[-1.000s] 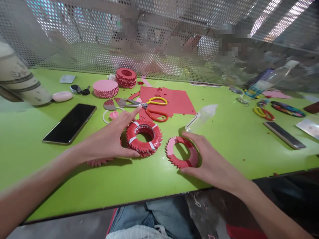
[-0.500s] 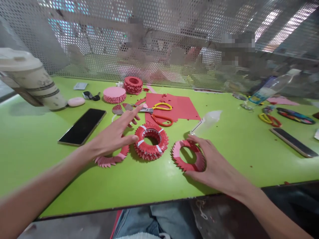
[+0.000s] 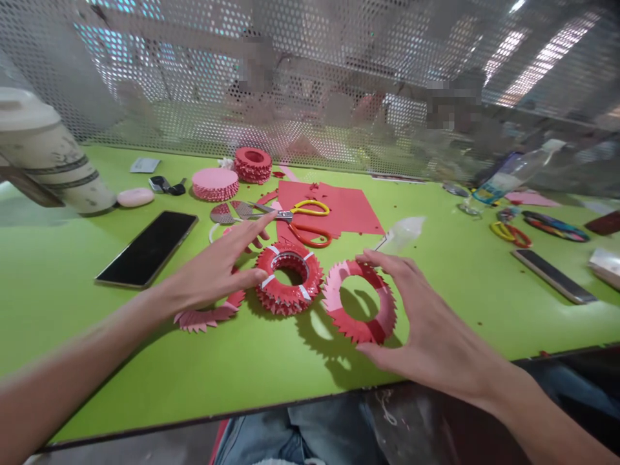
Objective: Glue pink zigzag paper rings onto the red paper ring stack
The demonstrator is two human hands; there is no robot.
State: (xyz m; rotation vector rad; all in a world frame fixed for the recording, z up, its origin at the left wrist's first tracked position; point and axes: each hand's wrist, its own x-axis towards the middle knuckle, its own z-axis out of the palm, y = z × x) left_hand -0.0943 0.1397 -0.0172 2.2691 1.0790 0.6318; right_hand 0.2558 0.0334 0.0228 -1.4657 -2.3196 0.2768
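Note:
A paper ring with a jagged outer edge in pink and red [image 3: 361, 329] is between the thumb and fingers of my right hand [image 3: 426, 320]. It is raised above the table, and its shadow falls to the lower left. Just left of it stands a stack of red toothed paper rings [image 3: 285, 300] bound with white strips. My left hand [image 3: 216, 261] is stretched out with fingers apart, its thumb at the stack's left edge; whether it touches, I cannot tell. Partly covered by that hand lies another pink and red toothed ring [image 3: 208, 318].
Behind the hands are scissors [image 3: 285, 216], red paper sheets [image 3: 356, 210], a pink round stack [image 3: 216, 184] and a red ring stack [image 3: 253, 165]. A phone [image 3: 150, 248] and a cup [image 3: 48, 155] stand left. A clear bottle [image 3: 518, 171] and more scissors [image 3: 511, 234] lie right.
My right hand has lifted the pink and red ring off the table. My left hand has stayed much the same beside the stack. The whole view has shifted slightly.

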